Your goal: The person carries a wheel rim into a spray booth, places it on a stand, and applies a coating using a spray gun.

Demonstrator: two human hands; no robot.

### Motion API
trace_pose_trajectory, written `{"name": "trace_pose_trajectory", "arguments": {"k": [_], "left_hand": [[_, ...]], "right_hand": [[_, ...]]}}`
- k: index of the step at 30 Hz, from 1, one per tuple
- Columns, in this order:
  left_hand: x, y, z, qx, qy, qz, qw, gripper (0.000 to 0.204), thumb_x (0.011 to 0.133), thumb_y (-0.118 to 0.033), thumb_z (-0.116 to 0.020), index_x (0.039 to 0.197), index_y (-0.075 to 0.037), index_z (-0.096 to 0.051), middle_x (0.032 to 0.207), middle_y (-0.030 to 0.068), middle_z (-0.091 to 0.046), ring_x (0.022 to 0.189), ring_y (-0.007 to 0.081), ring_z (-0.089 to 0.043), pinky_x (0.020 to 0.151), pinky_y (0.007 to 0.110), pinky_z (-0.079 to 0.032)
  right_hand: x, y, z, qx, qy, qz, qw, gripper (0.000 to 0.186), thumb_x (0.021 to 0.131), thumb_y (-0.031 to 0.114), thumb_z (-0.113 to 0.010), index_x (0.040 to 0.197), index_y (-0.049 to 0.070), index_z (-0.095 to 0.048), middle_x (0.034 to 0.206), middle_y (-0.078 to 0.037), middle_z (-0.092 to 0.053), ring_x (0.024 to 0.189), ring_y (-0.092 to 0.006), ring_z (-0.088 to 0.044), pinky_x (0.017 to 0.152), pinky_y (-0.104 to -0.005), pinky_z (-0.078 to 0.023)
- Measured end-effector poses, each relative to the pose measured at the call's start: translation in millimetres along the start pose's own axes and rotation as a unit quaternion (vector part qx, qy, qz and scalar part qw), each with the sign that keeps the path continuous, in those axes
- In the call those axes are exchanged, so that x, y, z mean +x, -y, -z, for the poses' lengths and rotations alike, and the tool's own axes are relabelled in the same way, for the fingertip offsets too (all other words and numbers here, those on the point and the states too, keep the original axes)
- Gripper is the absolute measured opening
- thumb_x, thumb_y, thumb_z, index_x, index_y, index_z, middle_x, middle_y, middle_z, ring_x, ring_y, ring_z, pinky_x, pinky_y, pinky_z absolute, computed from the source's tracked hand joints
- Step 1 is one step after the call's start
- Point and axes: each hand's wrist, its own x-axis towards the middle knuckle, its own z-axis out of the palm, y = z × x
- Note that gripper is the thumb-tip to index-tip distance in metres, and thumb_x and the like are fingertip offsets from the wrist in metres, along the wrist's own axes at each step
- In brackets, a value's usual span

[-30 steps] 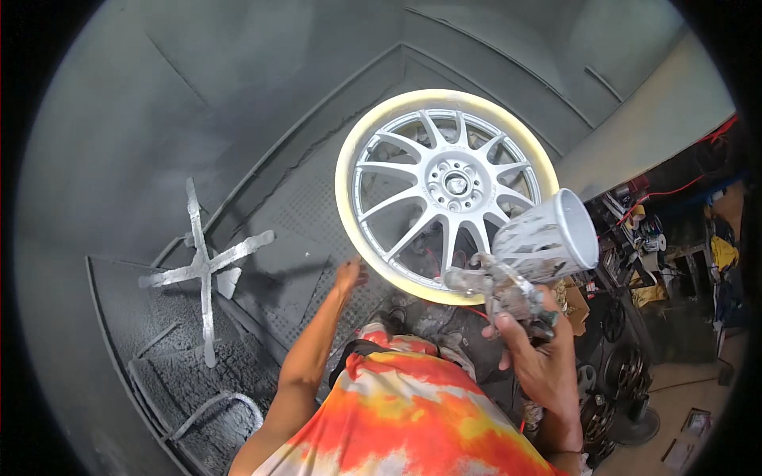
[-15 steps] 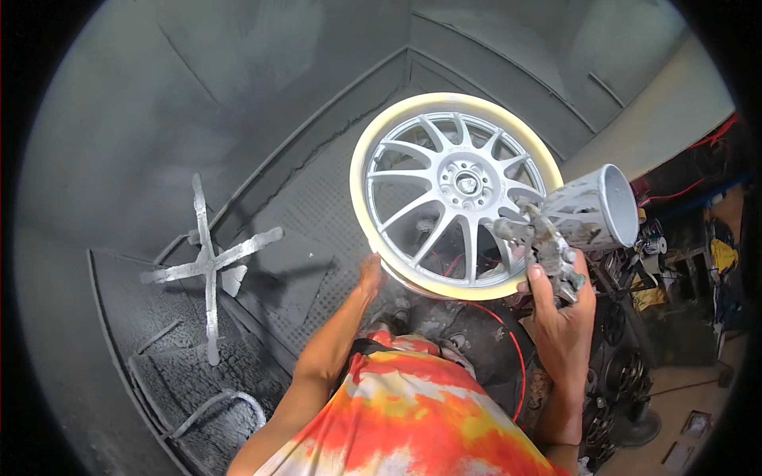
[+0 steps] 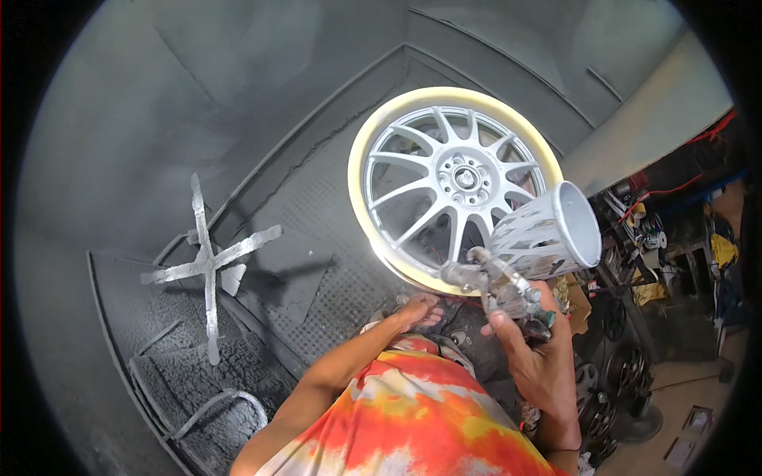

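A spray gun (image 3: 508, 295) with a paint-spattered cup (image 3: 577, 225) is gripped in my right hand (image 3: 536, 357), thumb and fingers wrapped around its body. Its nozzle end points left, over the near right edge of a silver multi-spoke wheel (image 3: 467, 179) with a pale yellow outer rim. The cup leans to the upper right and hides part of the rim. Just below the near edge of the wheel is my left hand (image 3: 419, 312), empty, with its fingers loosely curled and a little apart. What supports the wheel is hidden.
A paint-crusted cross-shaped stand (image 3: 208, 263) is on the left. Grey booth walls (image 3: 262, 87) rise behind, and a pale curved panel (image 3: 651, 131) stands at right. Several dark round parts (image 3: 627, 373) and cluttered shelves (image 3: 675, 278) fill the right side.
My left hand has come off the wheel's left rim and moved right and toward me. My right hand has brought the spray gun left and nearer. The wheel's spokes have turned.
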Motion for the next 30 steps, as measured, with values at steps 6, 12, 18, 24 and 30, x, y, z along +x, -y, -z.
{"name": "trace_pose_trajectory", "arguments": {"k": [6,12,18,24,30], "left_hand": [[3.0,1.1,53.8,0.044,-0.032,0.012,0.998,0.039,0.112,-0.026,-0.051,0.144,-0.003,-0.053,0.132,0.0185,-0.07,0.112,0.028,-0.072,0.096,0.042,-0.061],[-2.1,-33.3,118.8,-0.154,-0.191,-0.092,0.965,0.043,0.111,-0.031,-0.048,0.133,0.004,-0.059,0.127,0.0182,-0.07,0.108,0.0288,-0.072,0.096,0.043,-0.061],[-3.9,-48.0,97.2,-0.137,-0.243,-0.15,0.949,0.044,0.111,-0.034,-0.048,0.135,0.001,-0.057,0.117,0.0193,-0.071,0.102,0.0306,-0.075,0.084,0.044,-0.064],[-2.5,-13.7,47.3,-0.128,-0.182,-0.111,0.968,0.033,0.111,-0.032,-0.055,0.124,-0.003,-0.049,0.115,0.0233,-0.072,0.089,0.0292,-0.077,0.077,0.041,-0.067],[-0.8,-13.8,13.5,-0.059,-0.061,-0.041,0.996,0.039,0.111,-0.031,-0.057,0.135,-0.001,-0.055,0.126,0.0193,-0.069,0.105,0.0298,-0.073,0.091,0.044,-0.065]], "right_hand": [[-2.1,-6.2,18.4,-0.051,-0.165,0.043,0.984,0.024,0.104,0.01,-0.071,0.124,0.0,-0.064,0.092,-0.003,-0.07,0.083,-0.0085,-0.06,0.076,-0.0277,-0.05],[4.0,-4.8,17.2,-0.062,-0.148,0.055,0.986,0.023,0.104,0.01,-0.07,0.123,-0.001,-0.064,0.089,-0.004,-0.07,0.084,-0.0086,-0.062,0.077,-0.0285,-0.051],[-7.1,-4.4,7.3,-0.008,-0.043,0.015,0.999,0.024,0.103,0.011,-0.071,0.123,-0.002,-0.064,0.088,-0.007,-0.071,0.08,-0.0097,-0.062,0.073,-0.03,-0.052],[-8.7,3.4,8.4,-0.07,-0.08,0.052,0.993,0.026,0.103,0.011,-0.072,0.124,-0.002,-0.064,0.091,-0.008,-0.072,0.082,-0.012,-0.063,0.077,-0.0312,-0.053],[2.0,0.5,18.8,-0.063,-0.176,0.052,0.981,0.023,0.103,0.008,-0.068,0.122,-0.003,-0.064,0.093,-0.007,-0.073,0.085,-0.0118,-0.065,0.079,-0.0308,-0.053]]}}
